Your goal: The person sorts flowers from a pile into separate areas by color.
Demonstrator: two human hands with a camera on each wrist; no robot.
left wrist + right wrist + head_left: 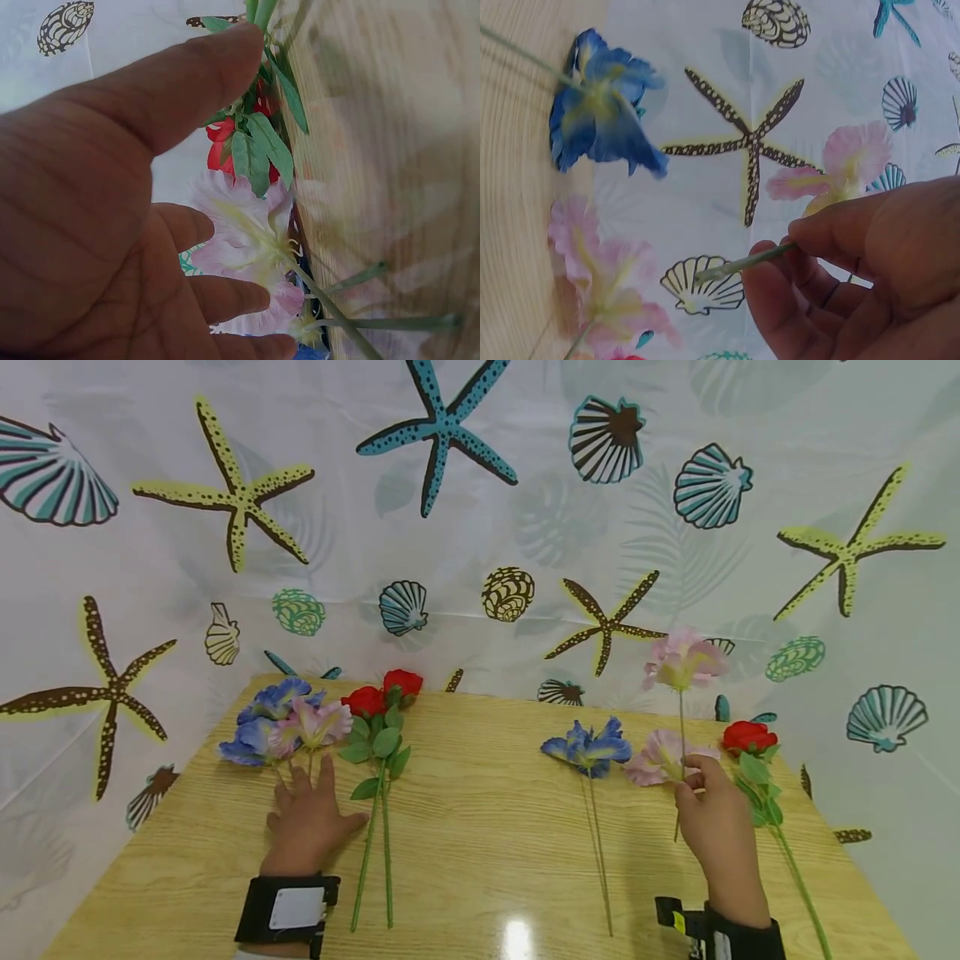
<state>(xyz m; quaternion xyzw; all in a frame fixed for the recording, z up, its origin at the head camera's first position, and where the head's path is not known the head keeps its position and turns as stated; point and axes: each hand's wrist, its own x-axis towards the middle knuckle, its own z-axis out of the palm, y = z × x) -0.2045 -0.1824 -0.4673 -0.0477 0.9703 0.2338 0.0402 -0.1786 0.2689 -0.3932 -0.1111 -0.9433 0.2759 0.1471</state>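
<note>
In the head view my right hand [716, 814] pinches the thin stem of a pink flower [682, 662], holding it upright above the table. The right wrist view shows the stem [742, 264] between thumb and fingers, its cut end sticking out. Behind that hand lies a second pink flower [660, 758], with a blue flower [590, 748] to its left and a red rose [750, 737] to its right. On the left, my left hand [306, 827] spreads its fingers below another pink flower [313, 725] and some blue flowers [255, 739]. Two red roses [366, 702] lie just right of it.
The wooden table [480, 827] carries both flower groups, one at each side. A white cloth [465, 543] printed with starfish and shells hangs along the table's back edge. Long green rose stems [387, 860] reach toward the front.
</note>
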